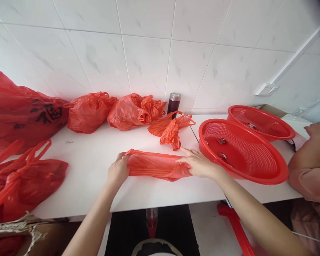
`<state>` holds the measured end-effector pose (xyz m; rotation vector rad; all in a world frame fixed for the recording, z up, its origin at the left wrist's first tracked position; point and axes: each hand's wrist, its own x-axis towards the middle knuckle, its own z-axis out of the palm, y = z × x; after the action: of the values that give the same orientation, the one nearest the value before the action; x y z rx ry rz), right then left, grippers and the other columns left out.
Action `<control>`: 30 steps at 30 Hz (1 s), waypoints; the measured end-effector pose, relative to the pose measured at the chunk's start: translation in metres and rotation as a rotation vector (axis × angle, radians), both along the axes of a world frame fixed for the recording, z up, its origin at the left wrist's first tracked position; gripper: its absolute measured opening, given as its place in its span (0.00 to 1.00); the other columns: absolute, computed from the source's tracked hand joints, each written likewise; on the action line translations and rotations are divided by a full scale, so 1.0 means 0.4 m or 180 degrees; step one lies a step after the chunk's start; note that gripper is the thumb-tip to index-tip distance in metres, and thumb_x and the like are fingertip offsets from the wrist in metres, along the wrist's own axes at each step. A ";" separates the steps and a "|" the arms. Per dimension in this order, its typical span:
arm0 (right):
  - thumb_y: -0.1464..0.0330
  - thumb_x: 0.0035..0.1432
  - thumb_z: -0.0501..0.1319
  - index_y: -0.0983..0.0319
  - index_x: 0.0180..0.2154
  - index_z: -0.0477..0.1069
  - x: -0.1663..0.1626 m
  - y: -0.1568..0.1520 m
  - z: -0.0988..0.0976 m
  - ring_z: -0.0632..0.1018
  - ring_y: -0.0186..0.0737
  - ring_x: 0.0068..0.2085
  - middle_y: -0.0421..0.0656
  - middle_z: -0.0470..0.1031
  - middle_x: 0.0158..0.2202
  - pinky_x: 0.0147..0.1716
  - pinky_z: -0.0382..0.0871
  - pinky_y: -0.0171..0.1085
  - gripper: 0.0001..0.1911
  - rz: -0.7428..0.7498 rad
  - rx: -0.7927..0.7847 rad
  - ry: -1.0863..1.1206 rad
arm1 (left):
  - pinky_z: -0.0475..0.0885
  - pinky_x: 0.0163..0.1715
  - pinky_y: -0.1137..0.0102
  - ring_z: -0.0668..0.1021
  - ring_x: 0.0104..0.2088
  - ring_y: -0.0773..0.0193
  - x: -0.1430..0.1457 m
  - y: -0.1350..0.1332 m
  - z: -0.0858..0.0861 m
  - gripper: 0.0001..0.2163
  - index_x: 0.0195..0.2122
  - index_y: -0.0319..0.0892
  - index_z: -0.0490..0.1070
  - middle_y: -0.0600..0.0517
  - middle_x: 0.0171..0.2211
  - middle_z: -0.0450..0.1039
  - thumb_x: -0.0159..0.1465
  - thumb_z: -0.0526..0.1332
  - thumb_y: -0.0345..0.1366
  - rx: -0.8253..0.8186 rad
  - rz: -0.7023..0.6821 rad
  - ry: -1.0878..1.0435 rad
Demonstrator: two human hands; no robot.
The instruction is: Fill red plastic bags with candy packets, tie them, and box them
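A red plastic bag (pixel 154 165) is stretched flat between my two hands over the white table. My left hand (pixel 119 168) grips its left end, with thumb and fingers closed on the film. At the other end, my right hand (pixel 198 163) pinches the bag, its index finger pointing out past the edge. Just beyond lie crumpled red bags (pixel 171 133). Close to my right hand stands a red perforated basket (pixel 245 151) with a few small wrapped pieces in it.
Filled red bags (pixel 89 112) line the tiled wall, and more (pixel 29 177) sit at the left. A dark flask (pixel 174 103) stands at the back. Behind the near basket is a second red basket (pixel 261 121). Another person's arm (pixel 310 153) rests at the right. An open cardboard box (pixel 50 236) is at lower left.
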<state>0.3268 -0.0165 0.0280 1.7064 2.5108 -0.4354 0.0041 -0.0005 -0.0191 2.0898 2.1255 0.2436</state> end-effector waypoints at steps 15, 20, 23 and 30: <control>0.48 0.59 0.55 0.50 0.58 0.64 0.295 -0.123 0.107 0.73 0.53 0.54 0.46 0.72 0.55 0.51 0.67 0.48 0.28 -0.1253 -0.0179 0.0967 | 0.55 0.63 0.56 0.60 0.65 0.52 -0.009 -0.127 0.026 0.28 0.63 0.58 0.59 0.56 0.66 0.55 0.61 0.59 0.47 -0.1129 -0.0977 -0.2166; 0.46 0.51 0.63 0.49 0.66 0.49 0.385 0.036 0.084 0.58 0.56 0.65 0.46 0.51 0.68 0.61 0.56 0.50 0.46 -0.1227 -0.0398 0.0799 | 0.59 0.61 0.60 0.64 0.63 0.54 0.051 -0.120 0.038 0.32 0.65 0.54 0.56 0.56 0.63 0.63 0.60 0.59 0.51 -0.1248 -0.0730 -0.2492; 0.48 0.36 0.72 0.47 0.67 0.42 0.431 0.106 0.038 0.44 0.63 0.68 0.45 0.34 0.71 0.62 0.49 0.55 0.62 -0.1129 -0.0812 0.0177 | 0.57 0.61 0.62 0.62 0.64 0.54 0.055 -0.124 0.032 0.32 0.65 0.55 0.57 0.58 0.63 0.62 0.59 0.60 0.51 -0.1262 -0.0885 -0.2544; 0.54 0.35 0.73 0.43 0.65 0.50 0.414 0.085 -0.005 0.55 0.64 0.65 0.45 0.33 0.71 0.55 0.62 0.52 0.57 -0.0690 -0.0929 -0.0002 | 0.62 0.59 0.57 0.64 0.63 0.51 0.052 -0.132 0.044 0.31 0.64 0.60 0.57 0.59 0.63 0.62 0.59 0.60 0.53 -0.1073 -0.0325 -0.2762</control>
<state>0.4923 0.0175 0.0259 1.8586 2.1377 -0.7738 0.0247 -0.0532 -0.0014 1.4887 1.4140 0.5976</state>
